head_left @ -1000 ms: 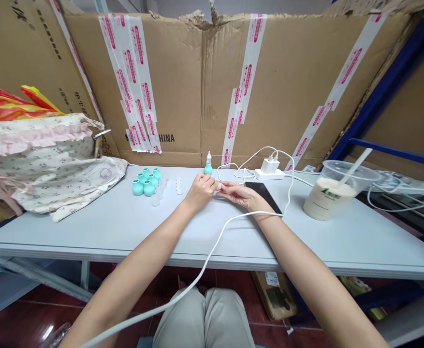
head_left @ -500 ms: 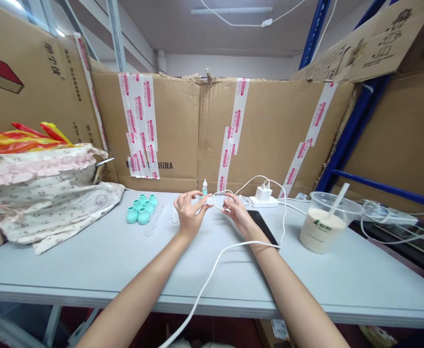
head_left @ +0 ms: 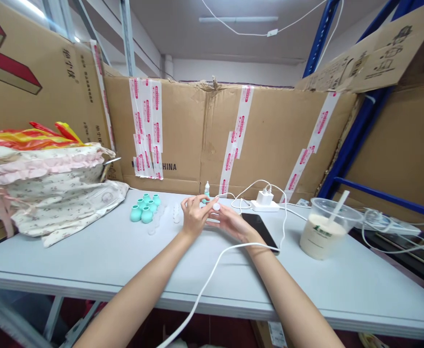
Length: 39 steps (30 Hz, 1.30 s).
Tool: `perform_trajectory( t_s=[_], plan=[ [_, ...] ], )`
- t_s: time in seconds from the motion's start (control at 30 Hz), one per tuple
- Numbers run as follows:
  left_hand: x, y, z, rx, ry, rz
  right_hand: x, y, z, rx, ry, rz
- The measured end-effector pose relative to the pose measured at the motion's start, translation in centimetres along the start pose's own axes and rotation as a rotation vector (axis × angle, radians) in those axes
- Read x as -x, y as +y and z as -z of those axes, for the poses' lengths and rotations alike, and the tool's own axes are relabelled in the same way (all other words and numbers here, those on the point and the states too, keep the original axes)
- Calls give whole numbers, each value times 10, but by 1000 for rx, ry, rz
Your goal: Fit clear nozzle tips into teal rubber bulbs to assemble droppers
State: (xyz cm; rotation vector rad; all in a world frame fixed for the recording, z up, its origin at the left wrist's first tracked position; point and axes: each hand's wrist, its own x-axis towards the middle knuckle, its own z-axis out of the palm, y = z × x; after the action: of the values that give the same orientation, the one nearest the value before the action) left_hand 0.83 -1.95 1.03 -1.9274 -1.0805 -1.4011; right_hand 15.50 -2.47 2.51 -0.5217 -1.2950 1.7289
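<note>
My left hand (head_left: 193, 216) and my right hand (head_left: 230, 223) meet over the middle of the pale grey table (head_left: 88, 261). Their fingertips pinch a small white piece (head_left: 216, 207) between them. The left hand's other fingers are raised and slightly spread. A cluster of teal rubber bulbs (head_left: 144, 209) stands to the left of my left hand. Several clear plastic tips (head_left: 157, 221) lie beside the bulbs. One small teal-and-white assembled item (head_left: 207, 190) stands upright just behind my hands.
A black phone (head_left: 260, 230) lies under my right wrist, and a white cable (head_left: 212, 275) runs across the table to a white charger (head_left: 265, 199). A milky drink cup with a straw (head_left: 322, 231) stands at the right. A floral fabric bag (head_left: 48, 193) fills the left end. Taped cardboard walls stand behind.
The view has tilted up a little more. My hands have drawn closer together, still working the small white piece between their fingertips; the right hand has lowered and flattened.
</note>
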Motion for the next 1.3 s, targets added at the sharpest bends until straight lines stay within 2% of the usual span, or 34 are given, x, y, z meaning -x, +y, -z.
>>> perform_trajectory(
  t_s=[0.13,0.37,0.43,0.5,0.53,0.6,0.67,0.73,0.83,1.03,1.2,1.3],
  plan=[
    [2,0,-3,14,-72,5,-2,4,5,9,34,60],
    [-1,-1,-3,-81,-200,-110,-8,3,19,38,93,0],
    [-2,-3,-3,-107,-218,-81,-10,0,25,56,199,29],
    [-4,-8,-4,-128,-233,-16,-11,-4,35,131,368,110],
    [-4,-10,-4,-136,-235,19,-12,-5,41,226,461,166],
    [-5,-16,-5,-147,-221,96,-11,-6,50,560,592,270],
    [-5,-21,-6,-152,-188,172,-10,-3,55,974,567,294],
    [-4,-23,-6,-146,-159,217,-9,3,57,1303,439,260],
    [-3,-23,-6,-135,-139,227,-9,14,54,1538,336,273],
    [-3,-21,-3,-156,-177,213,-10,20,51,1663,348,229],
    [-5,-12,7,-150,-192,191,-9,15,40,1648,524,361],
    [-4,-11,22,-209,-200,87,-8,16,31,1597,499,386]
  ],
)
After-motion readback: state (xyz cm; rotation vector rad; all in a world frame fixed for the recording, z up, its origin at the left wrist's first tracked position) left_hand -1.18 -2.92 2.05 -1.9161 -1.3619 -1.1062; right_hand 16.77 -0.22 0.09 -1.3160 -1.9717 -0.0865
